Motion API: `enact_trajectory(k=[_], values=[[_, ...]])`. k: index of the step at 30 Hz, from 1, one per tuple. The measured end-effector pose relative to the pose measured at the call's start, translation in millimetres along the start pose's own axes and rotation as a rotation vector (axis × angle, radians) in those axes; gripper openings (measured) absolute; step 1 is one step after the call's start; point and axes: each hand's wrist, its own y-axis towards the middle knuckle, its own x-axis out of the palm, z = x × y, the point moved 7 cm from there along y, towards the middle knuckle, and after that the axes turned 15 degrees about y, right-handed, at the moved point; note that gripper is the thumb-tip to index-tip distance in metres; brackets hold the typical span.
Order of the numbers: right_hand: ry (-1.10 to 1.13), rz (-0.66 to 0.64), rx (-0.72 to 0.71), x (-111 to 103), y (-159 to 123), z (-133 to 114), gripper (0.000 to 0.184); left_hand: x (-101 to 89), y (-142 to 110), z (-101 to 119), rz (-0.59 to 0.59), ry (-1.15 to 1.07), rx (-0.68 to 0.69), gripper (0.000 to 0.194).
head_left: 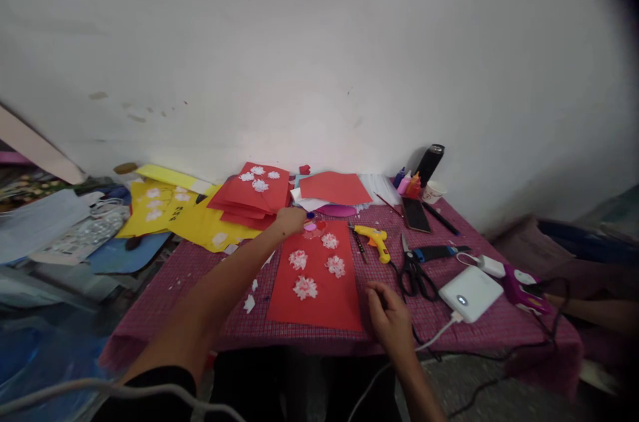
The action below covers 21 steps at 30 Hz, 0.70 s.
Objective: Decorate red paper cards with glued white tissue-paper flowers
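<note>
Red card (319,295) with four white paper flowers lies flat on the checked tablecloth (200,269). Left hand (290,219) reaches small sequins (313,225) at its top edge, grip unclear. Right hand (389,319) rests loosely curled beside its lower corner.

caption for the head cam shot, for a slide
Left hand reaches to small bits at the top edge of a red sheet with white paper flowers; right hand rests at its lower right corner.

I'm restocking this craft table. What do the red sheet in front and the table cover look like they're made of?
Red sheet: likely matte craft paper, since it lies flat and thin with crisp edges. Table cover: seemingly woven checked cloth, draping over the edge.
</note>
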Motion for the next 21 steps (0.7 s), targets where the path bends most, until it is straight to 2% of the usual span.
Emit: enact_trajectory(k=[3,6,8,10,14,16,18,21], values=[[-0.015,-0.008,0.005,0,-1,1,0.026,-5.8,-12,-6,0.022,-0.007,-0.052,0.027],[-0.029,-0.015,-0.01,0,-2,-1,0.026,-9.3,-43,-12,0.101,-0.036,-0.086,0.037],[-0.033,-0.011,-0.02,0,-3,-2,0.026,-4.3,-77,-12,0.161,-0.071,-0.098,0.037],[-0.044,-0.007,-0.025,0,-3,-3,0.025,0.6,-123,-9,0.354,-0.22,-0.088,0.029],[-0.08,-0.035,-0.058,3,-4,-5,0.023,35.3,-215,4,0.631,-0.427,-0.107,0.021],[-0.099,-0.055,-0.078,5,-4,-7,0.023,52.5,-245,14,0.692,-0.397,-0.09,0.022],[-0.119,-0.065,-0.086,7,-4,-10,0.023,63.8,-259,24,0.691,-0.348,-0.047,0.026],[-0.149,-0.079,-0.087,8,-5,-12,0.023,68.5,-260,32,0.661,-0.305,-0.015,0.024]])
